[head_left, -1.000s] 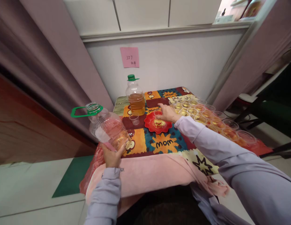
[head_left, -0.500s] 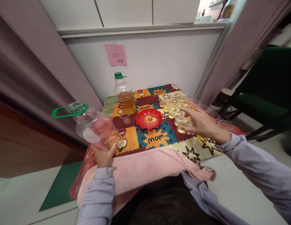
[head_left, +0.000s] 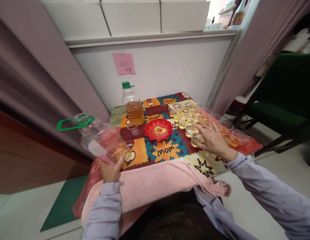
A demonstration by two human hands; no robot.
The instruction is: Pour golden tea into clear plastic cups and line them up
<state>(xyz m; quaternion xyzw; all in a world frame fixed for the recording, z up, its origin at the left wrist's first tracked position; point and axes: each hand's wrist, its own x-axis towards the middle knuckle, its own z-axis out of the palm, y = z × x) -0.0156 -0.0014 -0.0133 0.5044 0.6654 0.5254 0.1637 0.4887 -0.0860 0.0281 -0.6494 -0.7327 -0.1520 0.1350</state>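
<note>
My left hand (head_left: 110, 170) grips a large clear bottle (head_left: 101, 140) from below, tilted to the left, with an open neck, a green carry ring and a little amber liquid at its base. My right hand (head_left: 211, 140) rests over a small filled plastic cup (head_left: 196, 139) at the near edge of a cluster of several filled cups (head_left: 194, 118), fingers curled around it. A red scalloped plate (head_left: 158, 129) lies in the middle of the patterned tablecloth (head_left: 167, 150). One empty cup (head_left: 133, 127) stands beside a second, capped bottle (head_left: 132, 106) half full of amber liquid.
A pink towel (head_left: 155, 181) drapes over the table's near edge. A pink note (head_left: 124, 63) sticks to the wall behind. Curtains hang left and right. A dark green chair (head_left: 279, 100) stands at the right. A green mat (head_left: 62, 201) lies on the floor at left.
My right hand moved from the red plate rightward to the cups, lifted one, and has lowered it at the near edge of the cluster. The left hand kept holding the tilted bottle.
</note>
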